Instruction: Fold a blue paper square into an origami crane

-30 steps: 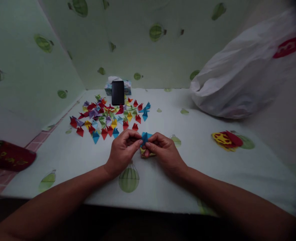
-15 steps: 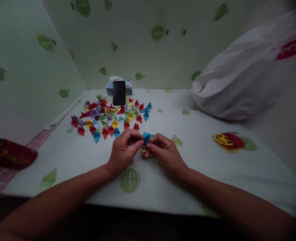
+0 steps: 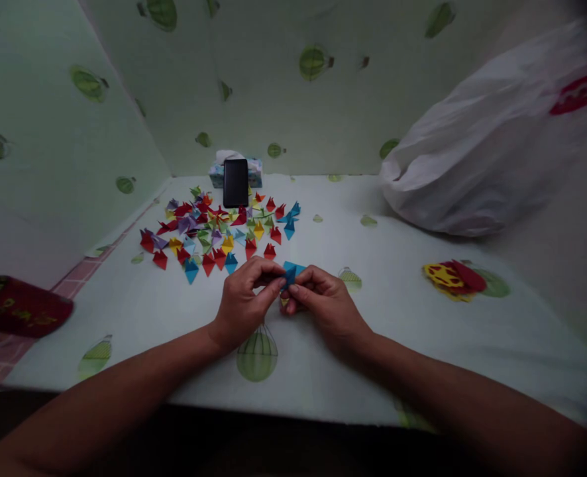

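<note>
Between my two hands is a small piece of folded blue paper (image 3: pixel 290 273), pinched from both sides just above the tabletop. My left hand (image 3: pixel 251 291) grips its left side between thumb and forefinger. On its right side, the thumb and fingers of my right hand (image 3: pixel 326 298) are closed on it too. A bit of yellow paper (image 3: pixel 284 301) shows beneath the blue one, partly hidden by the right fingers. Beyond the left hand lies a spread of folded paper pieces (image 3: pixel 208 264) in red, blue, yellow, green and purple.
A phone (image 3: pixel 236 184) leans on a tissue box (image 3: pixel 216 175) at the back. To the right are a white plastic bag (image 3: pixel 452 159) and yellow and red cut-out shapes (image 3: pixel 450 277). A red can (image 3: pixel 22 306) lies at the left edge. The cloth (image 3: pixel 174 358) has balloon prints.
Both hands stay nearly in place, still pinching the blue paper. Less of the yellow paper beneath shows now. The view has shifted very slightly.
</note>
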